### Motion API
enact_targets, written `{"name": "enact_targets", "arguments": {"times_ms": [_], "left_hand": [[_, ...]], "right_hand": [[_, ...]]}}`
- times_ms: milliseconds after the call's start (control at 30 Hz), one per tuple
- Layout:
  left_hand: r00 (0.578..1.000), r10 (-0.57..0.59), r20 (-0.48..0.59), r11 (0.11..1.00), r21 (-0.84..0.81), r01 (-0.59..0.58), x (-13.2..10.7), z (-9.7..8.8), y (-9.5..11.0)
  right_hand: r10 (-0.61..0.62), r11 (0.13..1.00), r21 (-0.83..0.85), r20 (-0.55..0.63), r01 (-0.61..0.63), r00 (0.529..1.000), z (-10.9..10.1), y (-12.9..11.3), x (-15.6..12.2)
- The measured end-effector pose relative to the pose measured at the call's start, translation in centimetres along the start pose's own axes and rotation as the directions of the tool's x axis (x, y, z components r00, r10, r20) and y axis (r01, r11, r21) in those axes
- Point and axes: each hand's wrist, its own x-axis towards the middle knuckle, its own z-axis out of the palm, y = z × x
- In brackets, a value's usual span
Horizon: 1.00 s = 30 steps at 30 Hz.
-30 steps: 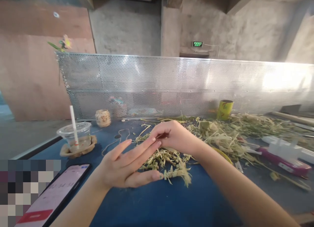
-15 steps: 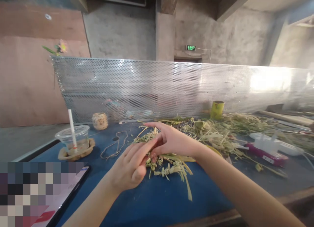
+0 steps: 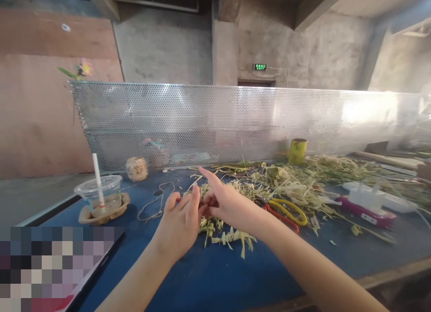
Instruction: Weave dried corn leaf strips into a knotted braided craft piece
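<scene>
My left hand (image 3: 180, 226) is over the blue table, its fingers raised and bent, the thumb side turned to my right hand (image 3: 227, 203). The fingertips of both hands meet in a pinch; what lies between them is too small and covered to make out. My right index finger points up and away. Just below the hands lie pale green, curled leaf strips (image 3: 235, 238), some knotted or folded. Beside my right wrist rest yellow-handled scissors (image 3: 292, 208) and a red-handled tool (image 3: 281, 217), partly hidden by the forearm.
Dried leaf pieces (image 3: 286, 182) are heaped toward the back right. A green cup (image 3: 298, 151) and woven pot (image 3: 136, 168) stand near the perforated metal screen (image 3: 202, 119). At left are string (image 3: 160, 197), a plastic cup (image 3: 112, 199) and a screen device (image 3: 97, 262); a purple-white box (image 3: 367, 211) sits right.
Both hands have shifted; my left fingers went from stretched flat to raised and bent. The long strips below my right wrist no longer show there, and the scissors have come into view.
</scene>
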Motion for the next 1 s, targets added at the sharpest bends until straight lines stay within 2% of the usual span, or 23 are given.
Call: {"name": "enact_targets", "arguments": {"times_ms": [133,267,367,467,533,600,667,767,900,1000], "left_hand": [[0.994,0.109,0.0,0.994,-0.004,-0.109,0.5,0.1,0.3],[0.993,0.1,0.062,0.993,-0.074,-0.095,0.6,0.5,0.6],[0.991,0.06,0.121,0.977,-0.21,-0.034,0.2,0.8,0.5],[0.98,-0.024,0.199,0.953,-0.291,0.083,-0.1,0.8,0.2],[0.963,-0.062,0.262,0.945,-0.295,0.141,-0.2,0.7,0.1],[0.949,-0.085,0.305,0.929,-0.32,0.186,-0.2,0.6,0.1],[0.932,-0.139,0.336,0.873,-0.402,0.275,-0.2,0.6,0.2],[0.905,-0.207,0.372,0.759,-0.522,0.388,-0.4,0.8,0.5],[0.884,-0.228,0.408,0.655,-0.607,0.45,-0.5,0.8,0.5],[0.885,-0.205,0.419,0.632,-0.634,0.446,-0.3,0.6,0.2]], "right_hand": [[0.047,0.997,-0.069,0.052,-0.044,0.998,-0.1,-0.2,0.1],[0.124,0.973,-0.204,0.088,-0.104,0.988,-0.2,-0.2,0.0],[0.091,0.996,-0.02,0.162,-0.089,0.983,-0.1,0.6,-0.1],[0.026,0.98,0.188,0.188,-0.062,0.982,0.0,1.3,-0.4],[0.01,0.991,0.13,0.138,-0.028,0.99,0.0,1.2,-0.7],[-0.004,1.0,-0.015,0.082,0.005,0.997,0.0,1.0,-0.9],[-0.013,0.993,-0.116,0.057,0.02,0.998,0.0,1.0,-1.1],[-0.023,0.994,-0.106,0.05,0.028,0.999,0.1,1.3,-1.0],[-0.056,0.995,-0.083,0.029,0.058,0.998,0.3,2.3,-0.9],[-0.117,0.981,-0.156,-0.028,0.111,0.993,0.6,2.7,-1.0]]}}
